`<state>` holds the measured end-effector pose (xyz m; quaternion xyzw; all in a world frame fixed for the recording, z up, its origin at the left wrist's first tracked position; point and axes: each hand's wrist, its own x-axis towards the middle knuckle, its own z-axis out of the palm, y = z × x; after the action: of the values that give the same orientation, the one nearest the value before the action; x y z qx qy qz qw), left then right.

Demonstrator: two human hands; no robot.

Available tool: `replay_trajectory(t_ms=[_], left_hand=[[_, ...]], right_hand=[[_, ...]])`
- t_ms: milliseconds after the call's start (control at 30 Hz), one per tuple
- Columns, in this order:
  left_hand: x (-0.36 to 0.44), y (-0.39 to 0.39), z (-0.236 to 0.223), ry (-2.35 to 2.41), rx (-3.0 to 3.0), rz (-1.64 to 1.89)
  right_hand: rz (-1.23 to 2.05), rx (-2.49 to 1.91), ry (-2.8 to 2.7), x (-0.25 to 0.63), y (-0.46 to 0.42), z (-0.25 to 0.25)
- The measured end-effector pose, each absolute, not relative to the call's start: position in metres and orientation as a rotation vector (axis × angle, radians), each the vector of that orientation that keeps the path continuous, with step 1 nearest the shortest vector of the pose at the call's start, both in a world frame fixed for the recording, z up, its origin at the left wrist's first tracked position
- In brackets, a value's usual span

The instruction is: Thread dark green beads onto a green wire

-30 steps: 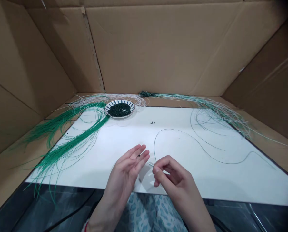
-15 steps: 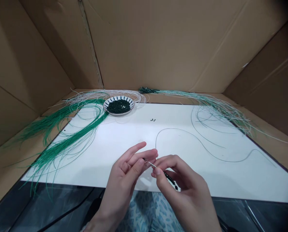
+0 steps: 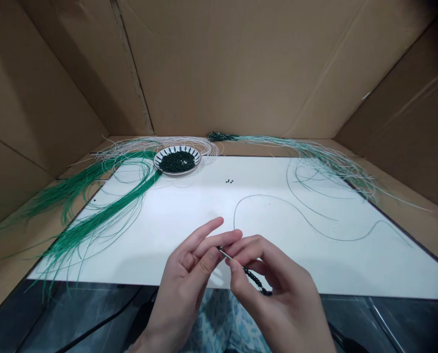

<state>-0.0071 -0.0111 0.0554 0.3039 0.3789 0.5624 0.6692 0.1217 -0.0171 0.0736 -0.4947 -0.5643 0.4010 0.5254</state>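
Note:
Between thumb and fingers, my left hand (image 3: 193, 264) pinches a tiny dark bead (image 3: 219, 248). My right hand (image 3: 273, 274) grips a pale strand (image 3: 224, 253) whose tip meets the bead; whether it passes through the hole I cannot tell. A short run of dark beads (image 3: 253, 278) hangs under the right fingers. From behind the hands, a thin green cord (image 3: 263, 195) curves away over the white board to the right. A few loose beads (image 3: 229, 181) lie on the board beyond the hands.
A patterned plate (image 3: 157, 159) of dark beads stands at the back left. Green cords (image 3: 112, 215) fan out at left, with white cords (image 3: 130, 147) behind. A beaded bundle (image 3: 220, 137) trails cords to the right. Cardboard walls (image 3: 226, 68) enclose the white board (image 3: 189, 201).
My right hand has shifted slightly left, bringing the strand's tip to the bead in my left fingers. The gap between them has closed. The whole view has shifted a little.

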Motion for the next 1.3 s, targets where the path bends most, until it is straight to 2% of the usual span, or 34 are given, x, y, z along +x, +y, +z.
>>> replay_trajectory(t_ms=[533, 1300], left_hand=[[-0.0053, -0.0159, 0.0571, 0.987, 0.806, 1.338], [-0.0049, -0.0149, 0.0529, 0.893, 0.985, 1.363]], right_hand=[[1.064, -1.167, -1.296, 0.1232, -0.0163, 0.076], [1.183, -1.038, -1.249, 0.1257, -0.014, 0.0674]])
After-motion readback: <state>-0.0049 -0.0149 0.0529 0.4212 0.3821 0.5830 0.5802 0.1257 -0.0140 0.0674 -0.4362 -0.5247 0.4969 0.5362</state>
